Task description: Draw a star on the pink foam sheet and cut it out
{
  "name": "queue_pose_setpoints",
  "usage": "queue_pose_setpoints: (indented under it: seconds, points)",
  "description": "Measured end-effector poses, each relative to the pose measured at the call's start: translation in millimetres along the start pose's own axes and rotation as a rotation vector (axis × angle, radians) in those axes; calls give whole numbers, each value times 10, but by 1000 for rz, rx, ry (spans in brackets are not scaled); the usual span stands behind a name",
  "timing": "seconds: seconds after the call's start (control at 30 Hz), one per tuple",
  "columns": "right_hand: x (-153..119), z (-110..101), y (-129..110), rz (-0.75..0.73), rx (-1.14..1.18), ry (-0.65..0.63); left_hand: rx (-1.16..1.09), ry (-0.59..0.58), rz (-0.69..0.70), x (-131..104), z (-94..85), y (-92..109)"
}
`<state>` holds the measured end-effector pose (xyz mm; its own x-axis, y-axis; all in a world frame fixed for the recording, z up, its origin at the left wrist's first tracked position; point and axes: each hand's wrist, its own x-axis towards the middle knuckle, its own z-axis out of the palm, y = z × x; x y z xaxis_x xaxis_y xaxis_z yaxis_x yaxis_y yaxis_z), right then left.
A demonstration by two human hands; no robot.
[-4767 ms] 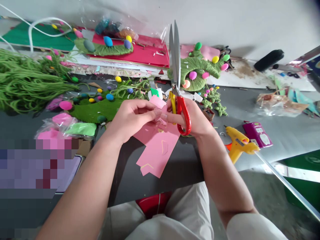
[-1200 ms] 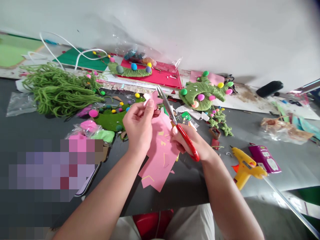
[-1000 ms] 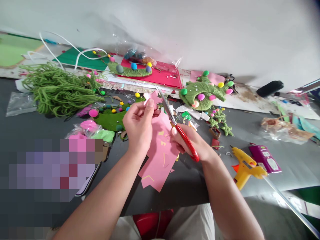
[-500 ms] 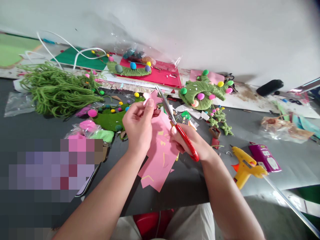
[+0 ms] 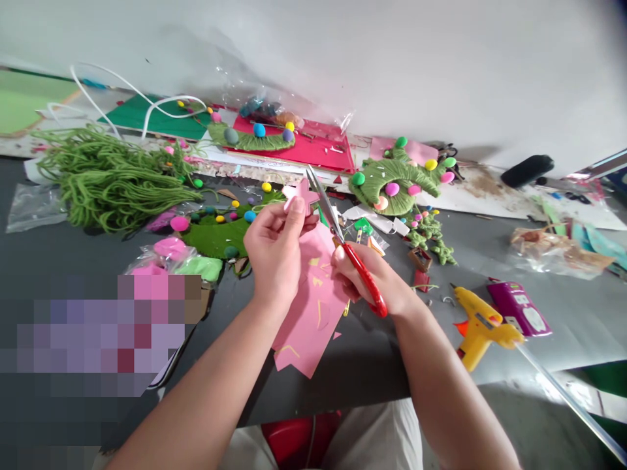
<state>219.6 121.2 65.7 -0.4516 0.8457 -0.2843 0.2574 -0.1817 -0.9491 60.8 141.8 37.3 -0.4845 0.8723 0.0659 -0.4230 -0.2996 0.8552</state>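
Note:
Between the thumb and fingers of my left hand (image 5: pixel 274 251) is a pink star (image 5: pixel 302 193), raised above the table. My right hand (image 5: pixel 365 271) grips red-handled scissors (image 5: pixel 360 273), whose blades point up and away, close to the star's right side. The blades look nearly closed. Below both hands lies a pink sheet (image 5: pixel 308 326) with yellow marks and a notched near edge. A tiny pink scrap (image 5: pixel 337 335) rests by the sheet's right side.
Green yarn (image 5: pixel 117 176) heaps at the left. A yellow glue gun (image 5: pixel 482 326) lies at the right beside a purple box (image 5: pixel 519 308). Yarn-wrapped green shapes with pompoms (image 5: pixel 399 183) stand at the back before red board (image 5: pixel 318 147). Pink and green bags (image 5: pixel 171 248) sit left.
My left hand and the star have shifted slightly right and down, nearer the scissors. The scissor blades seem a little more closed. Otherwise the table looks the same.

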Motion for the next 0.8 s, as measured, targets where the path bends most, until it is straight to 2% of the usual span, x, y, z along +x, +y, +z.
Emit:
queue_pose_setpoints:
  seconds: [0.2,0.37,0.5,0.63,0.73,0.8]
  points:
    - [6,7,62,-34,2,7,-110,12,-107,-10,27,0]
    - [25,-8,79,12,-22,28,-127,19,-101,7,23,7]
    - [38,-35,55,-24,-72,95,-126,39,-96,59,-1,24]
    - [12,-116,-7,-22,-167,120,-44,25,-10,196,-102,81]
    - [-37,-239,-56,-18,-278,72,127,-45,121,351,-245,153]
    - [-75,-341,-70,-10,-400,60,227,-96,161,455,-350,209]
